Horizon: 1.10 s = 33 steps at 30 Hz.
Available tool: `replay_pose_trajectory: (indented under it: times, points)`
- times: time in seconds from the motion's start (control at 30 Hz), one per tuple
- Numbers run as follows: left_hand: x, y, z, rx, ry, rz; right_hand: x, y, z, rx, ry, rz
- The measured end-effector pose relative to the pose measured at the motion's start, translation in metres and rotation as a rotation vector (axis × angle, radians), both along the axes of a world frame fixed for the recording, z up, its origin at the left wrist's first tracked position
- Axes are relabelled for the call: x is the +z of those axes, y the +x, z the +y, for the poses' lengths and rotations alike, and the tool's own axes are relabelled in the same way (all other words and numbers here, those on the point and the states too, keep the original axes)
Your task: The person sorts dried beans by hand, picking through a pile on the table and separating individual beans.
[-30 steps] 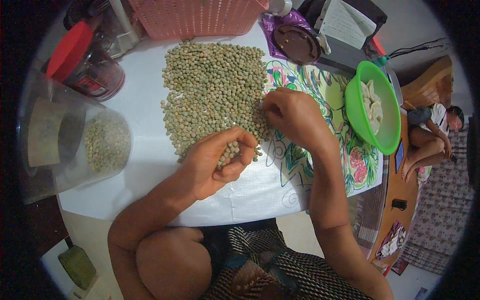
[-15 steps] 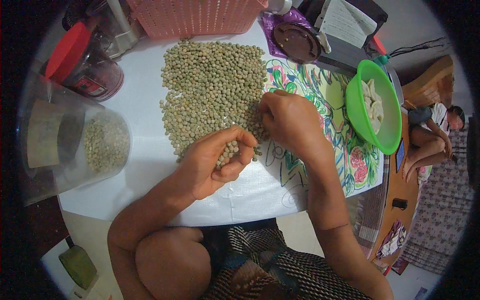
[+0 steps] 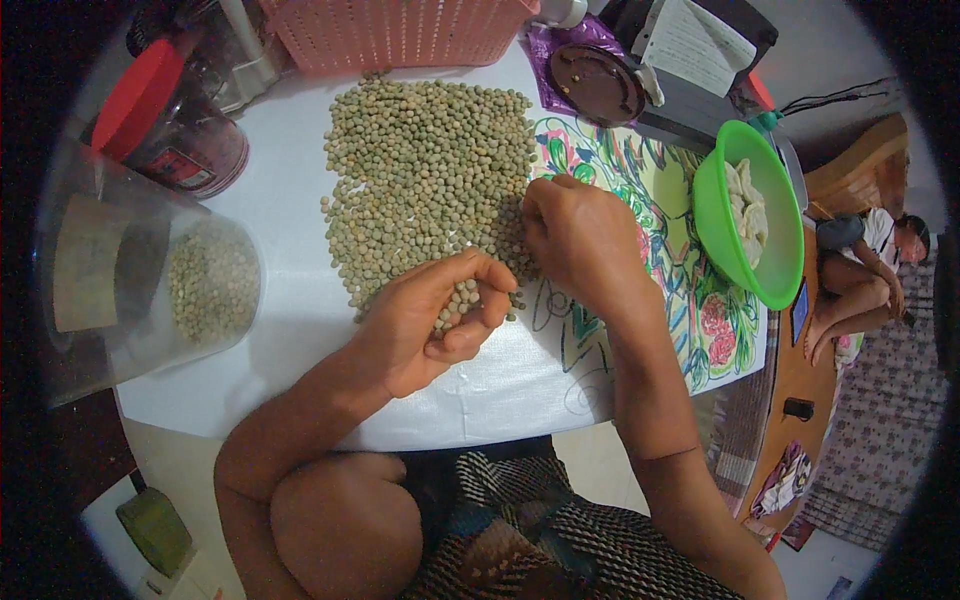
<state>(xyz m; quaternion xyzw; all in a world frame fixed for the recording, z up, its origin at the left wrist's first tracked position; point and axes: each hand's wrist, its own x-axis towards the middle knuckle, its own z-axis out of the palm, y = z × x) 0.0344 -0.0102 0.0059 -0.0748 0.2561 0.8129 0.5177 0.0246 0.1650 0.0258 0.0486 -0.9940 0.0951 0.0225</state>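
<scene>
Left hand (image 3: 425, 330) still cups peas (image 3: 458, 304) in curled fingers (image 3: 490, 271); right hand (image 3: 590, 240), curled tighter beside the pea layer (image 3: 430, 160), hides any grip.

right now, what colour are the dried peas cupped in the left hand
Pale green to beige; the dried peas show best in the head view.

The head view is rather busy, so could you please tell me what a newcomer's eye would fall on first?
Most likely the broad spread of green pea-like seeds on the white tabletop, with the left hand cupping some at the near edge and the right hand at the right edge. Next might come the bright green bowl of pale pieces at the right, then the red-lidded jar at upper left.
</scene>
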Motion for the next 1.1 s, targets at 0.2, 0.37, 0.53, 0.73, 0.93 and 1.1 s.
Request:
replay_pose_trajectory:
  times: [0.2, 0.37, 0.53, 0.73, 0.93, 1.1]
  points:
    - [0.004, 0.001, 0.003, 0.002, -0.033, -0.026, 0.01, -0.004, 0.029, -0.023, -0.824, -0.085]
    - [-0.005, 0.001, -0.004, -0.008, 0.036, -0.007, 0.022, 0.003, 0.014, 0.207, -1.334, -0.312]
    - [0.006, 0.0, 0.001, -0.003, -0.008, -0.013, 0.024, -0.003, 0.033, 0.071, -1.271, -0.153]
    - [0.002, 0.0, 0.001, -0.024, -0.032, 0.006, 0.013, -0.006, 0.044, -0.025, -0.6, -0.098]
    - [0.003, 0.001, 0.001, -0.021, -0.021, 0.005, 0.008, -0.005, 0.037, 0.017, -0.29, -0.215]
    - [0.005, 0.001, 0.001, -0.014, -0.035, 0.009, 0.007, -0.003, 0.026, -0.007, -0.202, -0.186]
